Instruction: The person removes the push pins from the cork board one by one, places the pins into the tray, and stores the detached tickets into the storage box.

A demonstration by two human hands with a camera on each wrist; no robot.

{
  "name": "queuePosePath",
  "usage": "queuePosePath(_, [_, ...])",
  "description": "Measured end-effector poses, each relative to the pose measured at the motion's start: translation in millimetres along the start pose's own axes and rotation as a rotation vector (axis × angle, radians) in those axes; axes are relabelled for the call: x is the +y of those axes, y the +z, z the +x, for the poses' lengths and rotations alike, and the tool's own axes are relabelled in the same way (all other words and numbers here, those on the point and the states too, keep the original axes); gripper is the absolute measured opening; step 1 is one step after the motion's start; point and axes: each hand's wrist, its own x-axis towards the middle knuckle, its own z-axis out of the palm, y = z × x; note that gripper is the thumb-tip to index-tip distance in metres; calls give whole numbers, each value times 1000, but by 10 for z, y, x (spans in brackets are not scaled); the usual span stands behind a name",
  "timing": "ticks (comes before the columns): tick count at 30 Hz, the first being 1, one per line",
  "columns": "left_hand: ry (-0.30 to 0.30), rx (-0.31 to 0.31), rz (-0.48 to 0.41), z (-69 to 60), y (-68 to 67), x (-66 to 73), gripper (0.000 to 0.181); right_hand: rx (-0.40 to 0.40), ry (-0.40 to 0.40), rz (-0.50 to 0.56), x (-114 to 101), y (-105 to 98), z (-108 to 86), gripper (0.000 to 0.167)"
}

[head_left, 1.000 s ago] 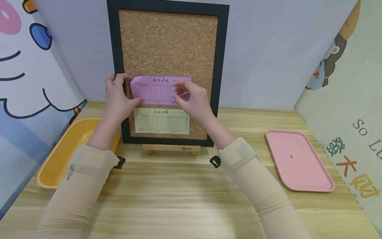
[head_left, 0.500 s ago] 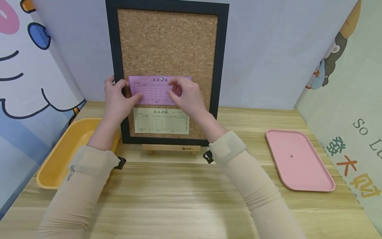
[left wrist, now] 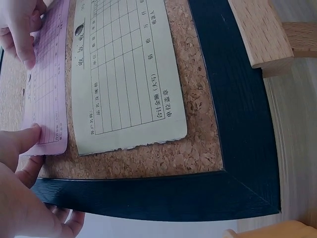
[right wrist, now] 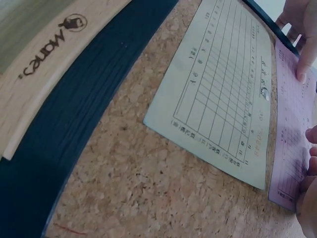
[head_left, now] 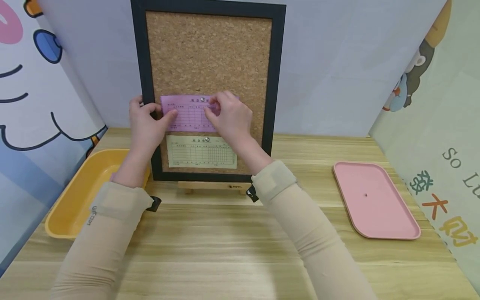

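A purple receipt slip (head_left: 187, 118) hangs on the framed corkboard (head_left: 210, 50), with a silver pushpin (head_left: 203, 99) near its top edge. Below it, another pushpin (head_left: 207, 140) fastens a pale yellow-green slip (head_left: 202, 154). My left hand (head_left: 145, 125) grips the board's left edge; in the left wrist view some fingers (left wrist: 74, 223) reach behind the black frame, while the thumb rests on the purple slip's left end. My right hand (head_left: 233, 114) is over the slip's right half, thumb and forefinger bent and apart just right of the upper pushpin. It covers part of the slip.
The board leans on a small wooden easel (head_left: 215, 184) on the wood-grain table (head_left: 210, 250). A yellow basket (head_left: 63, 227) stands at the left, partly behind my left forearm. At the right lies a pink tray (head_left: 378, 216) bearing one small pin (head_left: 366, 195).
My right hand has moved left across the purple slip, closer to its pushpin. The slip's upper left corner, rounded back earlier, now lies flat. My left hand has shifted only slightly.
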Motion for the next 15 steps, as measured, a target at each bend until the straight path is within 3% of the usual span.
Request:
queuePosePath(9, [-10,6,-4,-3,-2,16,48,53,-38,-97,-43,75,66,23])
queuePosePath(15, [-14,12,-13,-4,-4,13,49,74,-19,-110,-96,106,95,20])
